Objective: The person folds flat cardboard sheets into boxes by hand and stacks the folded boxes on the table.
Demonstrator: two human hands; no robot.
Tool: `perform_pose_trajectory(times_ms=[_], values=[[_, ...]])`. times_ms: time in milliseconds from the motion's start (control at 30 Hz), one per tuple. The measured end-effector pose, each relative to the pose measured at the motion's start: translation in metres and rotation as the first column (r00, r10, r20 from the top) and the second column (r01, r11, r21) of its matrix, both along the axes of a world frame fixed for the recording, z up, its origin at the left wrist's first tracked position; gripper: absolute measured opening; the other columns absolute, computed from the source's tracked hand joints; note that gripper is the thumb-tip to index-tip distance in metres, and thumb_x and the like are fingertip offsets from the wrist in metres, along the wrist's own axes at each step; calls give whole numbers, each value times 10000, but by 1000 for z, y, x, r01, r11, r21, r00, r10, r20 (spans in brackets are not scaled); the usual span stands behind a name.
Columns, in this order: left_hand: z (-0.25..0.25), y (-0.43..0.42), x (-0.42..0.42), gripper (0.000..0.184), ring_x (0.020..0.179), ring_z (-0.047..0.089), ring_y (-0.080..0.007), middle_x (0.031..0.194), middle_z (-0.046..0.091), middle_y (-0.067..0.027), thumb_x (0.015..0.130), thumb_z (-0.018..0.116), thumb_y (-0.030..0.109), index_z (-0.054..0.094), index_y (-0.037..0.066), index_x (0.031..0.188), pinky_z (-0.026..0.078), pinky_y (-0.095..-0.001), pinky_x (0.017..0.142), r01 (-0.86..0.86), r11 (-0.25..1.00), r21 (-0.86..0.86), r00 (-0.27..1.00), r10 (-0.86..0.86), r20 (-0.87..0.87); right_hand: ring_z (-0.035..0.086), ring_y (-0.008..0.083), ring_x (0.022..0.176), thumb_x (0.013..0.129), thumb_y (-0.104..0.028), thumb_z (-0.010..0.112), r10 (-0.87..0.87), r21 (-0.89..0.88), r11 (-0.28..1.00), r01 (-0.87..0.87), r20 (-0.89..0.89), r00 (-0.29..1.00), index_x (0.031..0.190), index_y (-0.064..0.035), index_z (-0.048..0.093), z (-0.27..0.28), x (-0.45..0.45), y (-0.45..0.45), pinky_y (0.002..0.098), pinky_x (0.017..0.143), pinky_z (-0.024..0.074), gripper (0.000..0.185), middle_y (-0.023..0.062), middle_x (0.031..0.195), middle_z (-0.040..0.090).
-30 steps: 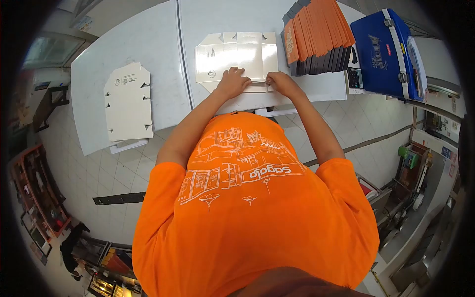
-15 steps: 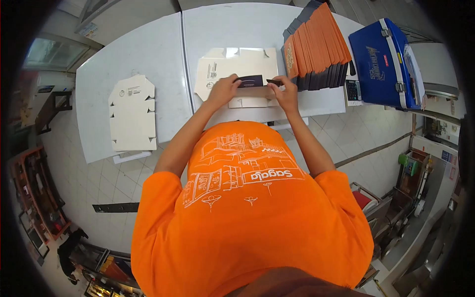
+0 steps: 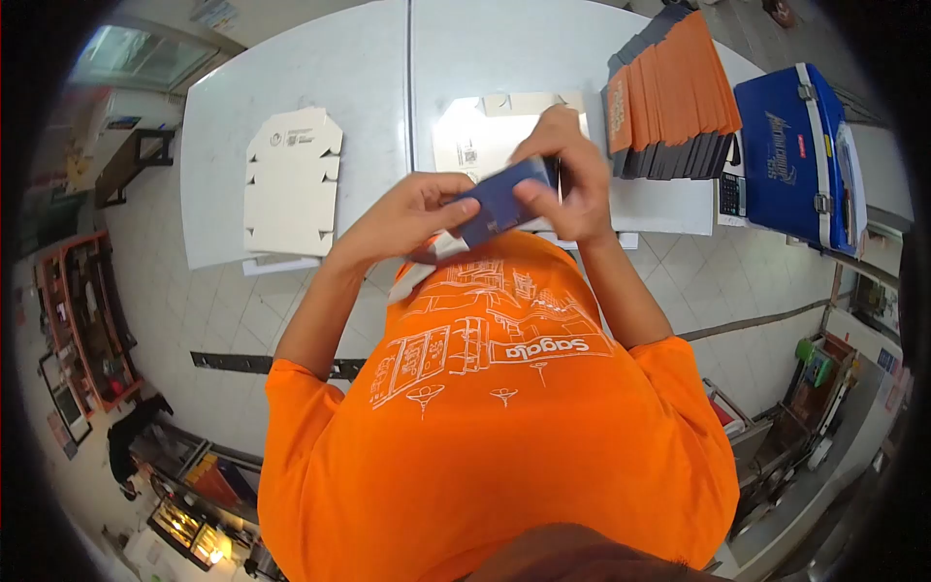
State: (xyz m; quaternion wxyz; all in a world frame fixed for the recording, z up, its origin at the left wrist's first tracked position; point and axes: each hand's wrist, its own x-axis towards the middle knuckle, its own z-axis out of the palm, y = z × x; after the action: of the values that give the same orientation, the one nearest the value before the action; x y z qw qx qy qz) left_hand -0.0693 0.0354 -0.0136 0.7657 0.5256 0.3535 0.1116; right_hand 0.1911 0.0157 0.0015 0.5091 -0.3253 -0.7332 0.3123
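Above the table's near edge, close to the orange shirt, a dark blue folding carton (image 3: 490,215) is held up at a tilt. My left hand (image 3: 417,215) grips its left end, thumb on the blue face. My right hand (image 3: 574,184) is wrapped round the right end, slightly smeared by motion. A pale flap (image 3: 415,276) hangs below my left hand. Behind the hands lies a flat cream carton blank (image 3: 461,136), partly hidden. Another flat blank (image 3: 291,189), with slots and small print, lies on the left half of the table.
A tall stack of orange and dark flat cartons (image 3: 674,102) stands right of my hands. Beyond it are a calculator (image 3: 732,194) and a blue case with white trim (image 3: 790,155). A seam divides the white table (image 3: 373,58). Tiled floor lies below its near edge.
The carton has been lifted off the blank toward my body and turned, so its dark blue outside now shows. Both hands moved with it and my view has shifted.
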Motion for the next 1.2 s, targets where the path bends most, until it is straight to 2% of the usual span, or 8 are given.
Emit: perform_pose_trajectory(times_ms=[67,200,333,667,867,933,1033,1200], values=[[6,-15,-1,291,907,685,-82,1019,757,-38,1078,661,215,696,-29,1234,575,-254,838,9,997,-73,996,-2,92,510,294,919,739,-209,747,74,36,995,-89,294,953,984,-98,701,10,-9,-9,425,921,382,273,87,940,541],[-3,-37,-7,340,915,707,-94,1056,766,-64,1076,670,218,679,-53,1281,590,-270,851,19,984,-179,995,-1,101,558,314,946,800,-193,727,157,-124,985,-122,330,931,1038,-87,693,8,-9,-24,421,907,421,263,75,919,583],[3,-57,-5,348,927,708,-80,1067,779,-74,1076,675,219,686,-57,1287,577,-253,870,1,968,-252,997,20,80,616,348,940,917,-136,693,-204,-151,961,231,176,963,1056,-54,676,-4,-19,-45,413,906,475,162,117,988,666],[1,-73,-5,335,919,699,-59,1074,788,-69,1082,668,196,690,-62,1294,553,-223,858,-18,986,-165,994,35,101,563,336,1072,951,-101,644,388,-314,900,-302,261,884,1077,-59,654,-1,-6,-53,435,953,442,133,134,1104,580],[5,-77,-5,332,911,706,-67,1070,778,-62,1081,665,190,683,-47,1312,561,-226,837,-65,991,-117,992,77,102,548,326,1103,953,-60,653,366,-307,905,-296,205,908,1256,-64,689,2,-24,-53,435,996,429,304,116,1168,618],[9,-69,-5,297,904,703,-72,1078,765,-39,1073,674,188,706,-23,1280,568,-227,858,-100,991,-85,989,108,99,547,347,1132,939,-66,670,94,-60,995,-80,304,948,1294,-125,682,3,-32,-46,474,1017,410,359,112,1218,621],[23,-45,-18,248,861,721,-73,1017,782,-78,1073,673,180,702,-26,1209,587,-229,760,-342,939,42,940,342,-7,557,353,1187,869,-70,769,-335,320,922,218,377,863,1232,-166,726,5,-25,-38,469,1016,439,377,110,1293,617],[26,-32,5,255,758,707,-64,995,766,-52,1085,665,194,661,-8,1242,563,-211,628,-747,655,-113,591,732,340,582,374,1214,798,-174,887,-56,170,985,-1,330,942,1216,-127,737,11,-44,-55,450,987,529,446,125,1269,611]])
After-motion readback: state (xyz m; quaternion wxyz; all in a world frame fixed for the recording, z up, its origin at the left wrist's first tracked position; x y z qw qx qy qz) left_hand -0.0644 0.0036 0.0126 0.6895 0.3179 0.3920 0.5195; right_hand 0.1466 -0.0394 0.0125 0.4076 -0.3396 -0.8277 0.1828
